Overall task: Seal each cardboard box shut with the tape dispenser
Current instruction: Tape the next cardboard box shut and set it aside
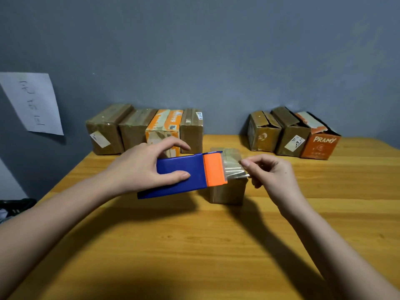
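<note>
We have the blue and orange tape dispenser (184,175) gripped in our left hand (138,167), thumb along its near face and fingers curled over the far edge, held just above the small cardboard box (228,192) that stands mid-table in front of us. Our right hand (273,173) pinches the free end of the clear tape (232,167) between thumb and fingertips, the strip stretched from the orange mouth across the box top. The risk we see is the short strip folding onto itself or sticking to our fingers if the pinch slackens; pulling at an angle could lay it crooked, off the flap seam, and the light box might slide or tip, since neither hand holds it down. Its contents are hidden, its top covered by the tape and dispenser. Against the wall, four boxes on the left (145,128) look closed and glossy with tape; the three on the right (292,135) show torn, loose top flaps, likely unsealed, their insides not visible. All rest on the wooden table (194,245).
</note>
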